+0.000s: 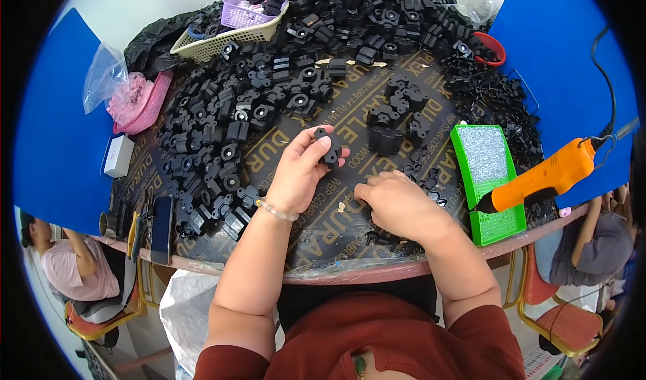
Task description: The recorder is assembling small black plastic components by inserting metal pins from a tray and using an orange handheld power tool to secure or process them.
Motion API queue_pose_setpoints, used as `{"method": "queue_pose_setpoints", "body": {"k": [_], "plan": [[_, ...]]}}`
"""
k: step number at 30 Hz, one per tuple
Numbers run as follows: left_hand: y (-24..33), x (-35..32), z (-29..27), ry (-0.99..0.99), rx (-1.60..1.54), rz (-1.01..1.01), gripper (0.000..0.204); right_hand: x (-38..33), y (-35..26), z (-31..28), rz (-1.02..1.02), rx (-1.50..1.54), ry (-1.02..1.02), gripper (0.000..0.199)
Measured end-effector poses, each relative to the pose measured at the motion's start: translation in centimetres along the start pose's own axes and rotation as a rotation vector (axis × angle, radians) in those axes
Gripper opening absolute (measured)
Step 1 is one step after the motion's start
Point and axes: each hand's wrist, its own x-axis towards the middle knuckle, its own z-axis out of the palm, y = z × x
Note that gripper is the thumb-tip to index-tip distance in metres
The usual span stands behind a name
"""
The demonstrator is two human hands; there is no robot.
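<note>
Near the middle of the table, my left hand (296,171) is closed round a black plastic housing (329,147), thumb on its upper face. My right hand (400,202) rests low over the tabletop to the right, its fingers curled in. Whatever those fingers may hold is hidden beneath them. Small black plastic pieces (431,177) lie scattered just beyond and beside the right hand. Farther back stands a small cluster of black housings (385,140). A few more small black bits (385,239) lie close to the front edge, below the right wrist.
An orange electric screwdriver (548,175) hangs over a green tray (464,178) of small silvery screws (481,153) at right. Heaped black housings (222,144) cover the left and back. Baskets, including a pink one (151,107), stand behind. A phone (161,231) lies at the left front edge.
</note>
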Motion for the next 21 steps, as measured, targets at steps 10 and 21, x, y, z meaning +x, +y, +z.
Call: {"method": "queue_pose_setpoints", "body": {"k": [10, 21], "plan": [[0.2, 0.2, -0.8, -0.113, -0.153, -0.038, 0.044, 1.0, 1.1, 0.4, 0.051, 0.276, 0.455, 0.012], [0.6, -0.8, 0.5, -0.239, -0.132, -0.051, 0.054, 1.9, 1.8, 0.1, -0.087, 1.075, 0.895, 0.015]]}}
